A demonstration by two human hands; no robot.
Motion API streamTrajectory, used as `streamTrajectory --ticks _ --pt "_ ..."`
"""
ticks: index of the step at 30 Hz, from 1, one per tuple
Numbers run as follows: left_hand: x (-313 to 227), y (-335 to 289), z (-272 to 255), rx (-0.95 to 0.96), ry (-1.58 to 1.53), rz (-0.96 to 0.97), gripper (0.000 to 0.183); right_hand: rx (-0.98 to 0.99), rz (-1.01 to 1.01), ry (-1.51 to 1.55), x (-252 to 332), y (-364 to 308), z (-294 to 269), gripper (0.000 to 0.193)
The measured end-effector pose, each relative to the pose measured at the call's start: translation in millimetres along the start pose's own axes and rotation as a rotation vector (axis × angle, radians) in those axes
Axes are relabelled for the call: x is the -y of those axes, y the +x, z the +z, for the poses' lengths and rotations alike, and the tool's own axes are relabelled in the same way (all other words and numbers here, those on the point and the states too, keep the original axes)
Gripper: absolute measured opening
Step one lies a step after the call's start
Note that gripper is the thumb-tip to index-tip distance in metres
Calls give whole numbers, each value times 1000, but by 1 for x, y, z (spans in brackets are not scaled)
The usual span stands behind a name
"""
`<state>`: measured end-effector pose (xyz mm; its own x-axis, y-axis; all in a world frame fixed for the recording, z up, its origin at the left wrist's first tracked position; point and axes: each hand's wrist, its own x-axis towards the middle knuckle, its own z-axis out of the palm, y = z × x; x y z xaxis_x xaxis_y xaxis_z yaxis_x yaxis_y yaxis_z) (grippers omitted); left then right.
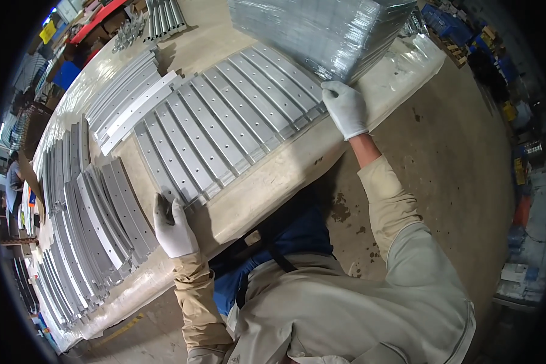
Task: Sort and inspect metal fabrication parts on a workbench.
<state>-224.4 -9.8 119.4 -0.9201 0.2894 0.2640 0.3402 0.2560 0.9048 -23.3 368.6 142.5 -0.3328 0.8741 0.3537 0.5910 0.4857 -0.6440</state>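
Note:
A row of several flat grey metal strips (224,115) with small holes lies side by side on the table. My left hand (175,227), in a white glove with darkened fingertips, is at the near end of the leftmost strip, thumb and fingers apart. My right hand (347,110), also white-gloved, rests against the near end of the rightmost strip with its fingers bent. Neither hand lifts anything. Contact under the fingertips is partly hidden.
A large block wrapped in clear film (309,30) stands behind the right hand. Stacked strips (124,97) and curved metal strips (91,218) lie to the left. Metal tubes (164,18) are at the back. The pale table's front edge (267,197) runs diagonally before me.

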Motion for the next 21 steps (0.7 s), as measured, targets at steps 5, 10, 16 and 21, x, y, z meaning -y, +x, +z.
streamTrajectory --ticks 5,10,16,21 --pt "4 24 -11 22 68 -178 42 -20 -98 -3 -15 8 3 24" --pt "9 32 -18 100 95 -215 40 301 -12 61 -29 26 -13 27" --pt "10 22 -22 83 61 -199 38 265 3 -73 -10 12 -21 28" --pt "4 12 -13 -28 380 80 43 28 -383 -175 -27 5 5 29"
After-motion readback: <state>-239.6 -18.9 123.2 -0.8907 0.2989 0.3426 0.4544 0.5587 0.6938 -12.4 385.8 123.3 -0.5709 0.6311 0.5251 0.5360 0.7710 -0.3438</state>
